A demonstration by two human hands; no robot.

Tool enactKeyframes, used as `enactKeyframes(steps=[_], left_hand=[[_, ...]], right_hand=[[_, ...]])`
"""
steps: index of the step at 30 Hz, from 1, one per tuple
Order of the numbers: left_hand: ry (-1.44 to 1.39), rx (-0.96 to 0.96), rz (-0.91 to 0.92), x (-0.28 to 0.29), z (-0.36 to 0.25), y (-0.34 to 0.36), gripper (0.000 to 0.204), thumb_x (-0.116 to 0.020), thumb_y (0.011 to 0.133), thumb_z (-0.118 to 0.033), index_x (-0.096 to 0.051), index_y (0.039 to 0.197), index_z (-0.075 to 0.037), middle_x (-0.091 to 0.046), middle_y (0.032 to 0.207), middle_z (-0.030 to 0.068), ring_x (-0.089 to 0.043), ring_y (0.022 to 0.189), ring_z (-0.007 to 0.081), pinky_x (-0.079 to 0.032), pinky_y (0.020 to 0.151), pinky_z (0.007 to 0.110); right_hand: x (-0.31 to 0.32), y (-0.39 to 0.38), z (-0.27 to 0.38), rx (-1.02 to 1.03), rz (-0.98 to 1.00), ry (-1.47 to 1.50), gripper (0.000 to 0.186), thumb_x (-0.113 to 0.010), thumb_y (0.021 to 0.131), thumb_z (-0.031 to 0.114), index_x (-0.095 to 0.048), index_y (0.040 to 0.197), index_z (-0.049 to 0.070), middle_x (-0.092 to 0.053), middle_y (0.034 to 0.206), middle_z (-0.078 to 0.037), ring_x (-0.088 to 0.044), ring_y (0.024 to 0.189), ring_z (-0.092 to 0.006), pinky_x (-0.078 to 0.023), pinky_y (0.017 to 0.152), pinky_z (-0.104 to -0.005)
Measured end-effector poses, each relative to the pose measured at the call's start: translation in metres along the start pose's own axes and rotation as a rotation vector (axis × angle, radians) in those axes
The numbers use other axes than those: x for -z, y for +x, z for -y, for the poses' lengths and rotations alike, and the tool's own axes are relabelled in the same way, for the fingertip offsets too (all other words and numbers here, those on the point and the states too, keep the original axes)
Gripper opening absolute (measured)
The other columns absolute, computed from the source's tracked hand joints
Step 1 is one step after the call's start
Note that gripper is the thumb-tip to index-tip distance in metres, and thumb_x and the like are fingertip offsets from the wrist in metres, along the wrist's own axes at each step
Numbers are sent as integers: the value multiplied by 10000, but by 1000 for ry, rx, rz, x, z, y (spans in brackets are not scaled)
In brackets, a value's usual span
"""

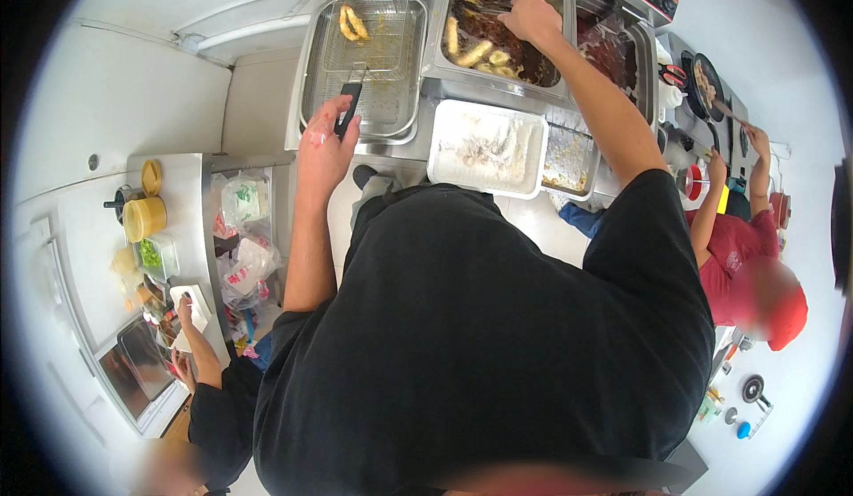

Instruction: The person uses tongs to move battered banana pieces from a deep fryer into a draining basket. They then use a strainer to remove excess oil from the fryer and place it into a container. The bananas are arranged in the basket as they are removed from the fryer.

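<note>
My left hand [329, 145] is closed around the black handle [349, 108] of a wire fry basket [391, 30]. The basket rests in a wire-lined metal tray, with looped golden fried pieces [353, 23] at its far left. Over the deep fryer [435, 47], my right hand [533, 20] is closed on a thin metal utensil [494, 9], mostly hidden by the fingers. Several pale yellow fried pieces [476, 54] float in the dark oil, to the left of and nearer than that hand.
A second oil vat [613, 47] adjoins on the right. Nearer me sit a white tray of flour [489, 150] and a crumb-strewn metal tray [569, 158]. A co-worker in red [733, 247] stirs a pan [708, 83] at right; another in black [222, 425] works at the left counter.
</note>
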State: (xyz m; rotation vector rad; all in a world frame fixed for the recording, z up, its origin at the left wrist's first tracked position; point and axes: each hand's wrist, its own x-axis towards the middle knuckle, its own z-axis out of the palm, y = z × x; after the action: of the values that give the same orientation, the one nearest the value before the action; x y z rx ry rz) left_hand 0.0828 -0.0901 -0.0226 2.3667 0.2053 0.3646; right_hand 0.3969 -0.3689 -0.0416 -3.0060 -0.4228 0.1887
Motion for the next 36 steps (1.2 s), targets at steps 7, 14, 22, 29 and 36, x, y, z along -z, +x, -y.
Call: enactKeyframes(steps=[7, 14, 22, 29, 36], left_hand=[[1, -6, 1, 2, 2, 3, 317, -687, 905, -115, -618, 1204, -35, -697, 1077, 160, -672, 1024, 305, -524, 878, 390], [-27, -14, 7, -5, 2, 12, 312, -688, 898, -114, -630, 1196, -42, -698, 1076, 164, -674, 1029, 300, -524, 894, 393], [-47, -3, -4, -6, 6, 9, 320, -687, 910, -116, -629, 1215, -37, -703, 1101, 157, -681, 1033, 288, -528, 900, 377], [-99, 19, -21, -5, 8, 9, 319, -683, 897, -124, -631, 1199, -36, -689, 1124, 151, -664, 1049, 298, -519, 916, 384], [-80, 0, -74, 3, 4, 0, 322, -694, 883, -108, -627, 1193, -51, -688, 1095, 142, -665, 1023, 295, -530, 883, 382]], right_hand=[[25, -10, -2, 16, -21, -138, 442, -697, 884, 388, -684, 1240, 127, -717, 1093, -192, -698, 1002, -371, -567, 869, -472], [42, -22, -7, 75, -54, -220, 418, -689, 886, 382, -690, 1202, 109, -725, 1049, -186, -700, 976, -378, -575, 833, -478], [85, -55, 3, 53, -92, -157, 402, -678, 880, 365, -699, 1197, 120, -716, 1108, -184, -697, 1011, -362, -573, 843, -466], [70, -69, 65, 290, -245, -31, 425, -692, 868, 396, -695, 1198, 129, -731, 966, -172, -709, 899, -371, -579, 778, -469], [28, -21, 168, 363, 76, -60, 307, -693, 815, 280, -752, 1012, 53, -734, 1031, -183, -713, 962, -366, -576, 807, -473]])
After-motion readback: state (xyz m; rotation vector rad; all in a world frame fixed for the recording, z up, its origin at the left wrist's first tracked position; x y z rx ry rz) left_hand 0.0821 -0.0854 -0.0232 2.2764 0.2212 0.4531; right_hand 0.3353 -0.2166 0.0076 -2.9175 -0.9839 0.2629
